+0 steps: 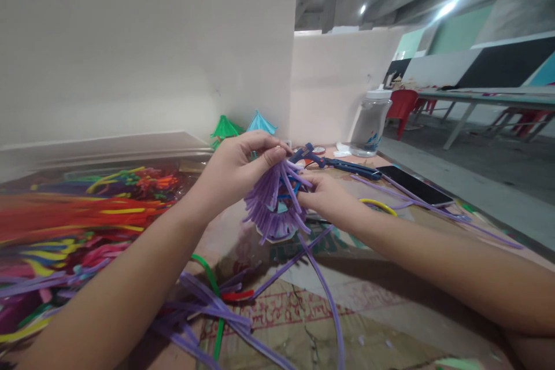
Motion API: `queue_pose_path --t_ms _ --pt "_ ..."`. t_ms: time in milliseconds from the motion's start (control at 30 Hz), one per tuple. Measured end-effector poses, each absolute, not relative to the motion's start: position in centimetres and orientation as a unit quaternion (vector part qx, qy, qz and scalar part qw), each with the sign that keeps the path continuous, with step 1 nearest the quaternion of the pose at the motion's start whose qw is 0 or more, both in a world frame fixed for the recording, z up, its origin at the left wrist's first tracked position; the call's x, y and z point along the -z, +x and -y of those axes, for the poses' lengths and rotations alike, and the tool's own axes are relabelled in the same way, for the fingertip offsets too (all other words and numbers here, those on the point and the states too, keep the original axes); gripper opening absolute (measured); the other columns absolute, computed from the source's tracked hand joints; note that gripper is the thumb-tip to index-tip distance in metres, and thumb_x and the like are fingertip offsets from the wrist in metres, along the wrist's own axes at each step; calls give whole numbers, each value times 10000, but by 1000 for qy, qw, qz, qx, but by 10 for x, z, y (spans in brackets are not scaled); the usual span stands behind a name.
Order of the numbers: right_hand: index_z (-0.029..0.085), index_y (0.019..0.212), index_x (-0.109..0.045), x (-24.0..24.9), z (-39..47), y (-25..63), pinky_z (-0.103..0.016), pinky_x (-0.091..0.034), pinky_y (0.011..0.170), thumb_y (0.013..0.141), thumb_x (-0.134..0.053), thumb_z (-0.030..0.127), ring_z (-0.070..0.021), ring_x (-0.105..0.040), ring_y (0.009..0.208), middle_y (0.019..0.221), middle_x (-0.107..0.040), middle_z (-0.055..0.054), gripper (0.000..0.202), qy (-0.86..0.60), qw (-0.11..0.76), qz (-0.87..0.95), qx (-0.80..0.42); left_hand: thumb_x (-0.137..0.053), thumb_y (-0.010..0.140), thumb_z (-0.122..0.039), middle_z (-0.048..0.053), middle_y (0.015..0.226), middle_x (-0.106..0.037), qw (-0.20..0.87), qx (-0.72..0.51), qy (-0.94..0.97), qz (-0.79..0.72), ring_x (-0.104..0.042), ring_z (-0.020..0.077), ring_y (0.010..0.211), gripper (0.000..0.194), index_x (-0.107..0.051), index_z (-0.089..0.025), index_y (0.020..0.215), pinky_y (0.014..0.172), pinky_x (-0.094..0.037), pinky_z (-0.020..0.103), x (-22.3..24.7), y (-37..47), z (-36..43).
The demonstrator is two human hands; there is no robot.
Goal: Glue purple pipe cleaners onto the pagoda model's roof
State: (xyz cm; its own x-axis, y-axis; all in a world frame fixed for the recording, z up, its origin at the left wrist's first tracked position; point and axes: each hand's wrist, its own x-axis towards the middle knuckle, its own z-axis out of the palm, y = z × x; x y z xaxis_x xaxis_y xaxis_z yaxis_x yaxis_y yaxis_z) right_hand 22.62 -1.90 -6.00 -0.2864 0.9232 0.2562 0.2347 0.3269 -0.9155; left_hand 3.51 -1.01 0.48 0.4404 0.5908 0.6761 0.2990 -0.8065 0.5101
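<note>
Purple fringed piece (261, 199) held at top by left hand (246, 157), thumb and fingers pinched; side held by right hand (321, 193), fingers curled, partly hidden.

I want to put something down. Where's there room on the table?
The near patch of table between the long purple strip and the right forearm looks mostly bare, apart from small scraps. The left is crowded with bright strips; beyond the right hand, a blue tool, phone and bottle take up space.
</note>
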Motion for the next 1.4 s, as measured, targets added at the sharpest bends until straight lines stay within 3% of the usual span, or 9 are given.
queue_pose_path --t_ms 200,433,633,767,900,1167,1267,1400 --pt "194 667 -597 57 23 227 -276 -384 599 655 -631 249 -125 -479 637 677 -546 35 66 -411 423 677 -439 -635 912 -384 52 940 -742 170 -456 829 -276 -671 190 843 220 -757 -201 896 790 -527 303 -5 34 11" --pt "168 780 -665 58 19 230 -284 -358 624 699 -674 261 -133 -490 692 750 -581 11 124 -343 437 662 -503 -625 914 -388 58 954 -740 179 -455 825 -283 -670 193 845 229 -756 -201 905 738 -520 290 -5 32 7" --pt "179 769 -639 63 17 228 -287 -362 629 703 -693 326 -129 -481 676 758 -560 25 170 -380 458 654 -467 -622 919 -361 51 950 -739 176 -456 827 -277 -666 181 843 212 -751 -195 890 769 -517 286 -5 32 6" --pt "182 752 -638 62 17 228 -313 -421 717 734 -658 314 -159 -537 792 879 -600 -10 135 -390 443 704 -395 -618 925 -377 52 944 -739 170 -448 833 -276 -664 178 841 227 -753 -194 914 798 -519 292 -7 28 3" --pt "188 763 -647 56 19 230 -348 -440 777 761 -656 328 -181 -542 839 867 -604 -24 140 -401 420 742 -333 -622 913 -380 61 911 -732 180 -441 835 -275 -663 188 828 236 -750 -184 879 780 -521 304 -9 25 1" --pt "193 881 -754 53 20 233 -370 -446 835 742 -616 227 -216 -602 928 971 -692 -52 200 -392 465 689 -395 -631 891 -349 65 897 -717 184 -445 832 -275 -653 191 836 213 -738 -170 847 769 -510 308 -10 23 -2" --pt "183 853 -759 55 19 233 -369 -435 840 768 -670 343 -221 -600 925 958 -699 -62 201 -390 481 666 -417 -639 891 -348 62 898 -717 176 -443 837 -268 -651 186 834 206 -740 -174 844 779 -508 305 -11 22 -1" --pt "180 856 -748 52 24 231 -378 -443 839 846 -642 537 -213 -602 887 905 -694 -62 372 -387 465 683 -410 -627 912 -338 55 901 -719 169 -434 848 -252 -649 176 833 205 -750 -181 863 808 -504 302 -11 22 1"
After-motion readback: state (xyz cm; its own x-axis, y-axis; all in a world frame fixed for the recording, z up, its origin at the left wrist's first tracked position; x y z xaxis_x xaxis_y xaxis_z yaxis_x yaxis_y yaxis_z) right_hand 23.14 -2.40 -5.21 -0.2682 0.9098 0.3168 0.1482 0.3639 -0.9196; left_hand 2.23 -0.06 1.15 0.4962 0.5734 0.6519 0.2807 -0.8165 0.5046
